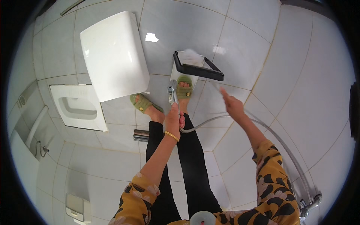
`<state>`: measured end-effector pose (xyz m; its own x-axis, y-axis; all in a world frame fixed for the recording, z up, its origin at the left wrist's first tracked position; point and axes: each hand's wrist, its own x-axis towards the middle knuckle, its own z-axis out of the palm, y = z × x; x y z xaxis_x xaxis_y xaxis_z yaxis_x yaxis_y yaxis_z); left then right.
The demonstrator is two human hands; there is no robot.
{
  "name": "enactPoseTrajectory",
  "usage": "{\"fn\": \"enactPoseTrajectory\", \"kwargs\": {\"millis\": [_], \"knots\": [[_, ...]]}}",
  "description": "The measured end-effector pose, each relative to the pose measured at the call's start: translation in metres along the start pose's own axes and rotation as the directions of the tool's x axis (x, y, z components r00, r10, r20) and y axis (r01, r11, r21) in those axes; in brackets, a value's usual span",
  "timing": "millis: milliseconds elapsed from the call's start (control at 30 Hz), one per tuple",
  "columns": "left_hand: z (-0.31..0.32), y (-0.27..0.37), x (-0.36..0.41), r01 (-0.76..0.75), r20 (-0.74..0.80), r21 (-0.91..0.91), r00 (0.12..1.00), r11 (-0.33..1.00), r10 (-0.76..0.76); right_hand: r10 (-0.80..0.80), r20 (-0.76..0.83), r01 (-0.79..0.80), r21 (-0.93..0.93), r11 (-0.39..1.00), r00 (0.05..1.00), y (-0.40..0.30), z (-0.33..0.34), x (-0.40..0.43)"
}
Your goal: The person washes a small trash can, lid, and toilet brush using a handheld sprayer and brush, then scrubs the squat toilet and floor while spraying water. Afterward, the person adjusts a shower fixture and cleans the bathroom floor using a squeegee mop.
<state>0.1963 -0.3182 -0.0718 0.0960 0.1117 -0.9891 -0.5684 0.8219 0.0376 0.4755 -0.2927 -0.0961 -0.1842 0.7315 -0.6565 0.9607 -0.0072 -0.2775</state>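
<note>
My left hand [175, 119] is closed round the handle of a chrome handheld sprayer [171, 91], its head pointing up in the picture. A metal hose [208, 121] runs from its lower end to the right. My right hand [234, 107], index finger extended, seems closed on a thin, pale, blurred handle [216, 85]; the handle's far end cannot be followed clearly. Ahead of it a white container with a black rim frame [199, 71] is on the tiled floor, against my slippered foot. A blurred white mass [191, 56] shows inside the frame.
A large glossy white box [115, 56] stands left of the container, beside a squat toilet [77, 108]. A metal cylinder [141, 135] lies by my leg. The hose reaches a wall tap [310, 206] at lower right. A white holder [77, 208] is on the lower left wall.
</note>
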Motion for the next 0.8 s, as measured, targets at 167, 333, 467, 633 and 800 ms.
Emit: {"fn": "enactPoseTrajectory", "kwargs": {"millis": [167, 333, 467, 633, 800], "knots": [[0.013, 0.004, -0.001, 0.002, 0.090, 0.055, 0.996, 0.998, -0.007, 0.074, 0.059, -0.072, -0.046, 0.996, 0.995, 0.007, 0.025, -0.014], [0.004, 0.015, -0.003, -0.100, 0.195, 0.085, 0.977, 0.991, 0.082, 0.154, 0.181, -0.151, -0.030, 0.988, 0.971, 0.013, 0.035, -0.078], [-0.014, 0.035, 0.006, 0.084, 0.189, -0.005, 0.979, 0.996, -0.082, 0.024, 0.068, -0.026, 0.023, 0.999, 0.997, -0.037, 0.021, -0.007], [-0.007, 0.058, -0.001, -0.065, 0.066, -0.088, 0.995, 0.994, 0.071, 0.226, 0.134, -0.219, -0.069, 0.973, 0.965, 0.009, 0.039, -0.037], [-0.010, 0.073, -0.010, -0.006, 0.130, -0.018, 0.991, 1.000, 0.008, 0.201, 0.032, -0.203, 0.179, 0.963, 0.979, -0.016, 0.042, -0.082]]}}
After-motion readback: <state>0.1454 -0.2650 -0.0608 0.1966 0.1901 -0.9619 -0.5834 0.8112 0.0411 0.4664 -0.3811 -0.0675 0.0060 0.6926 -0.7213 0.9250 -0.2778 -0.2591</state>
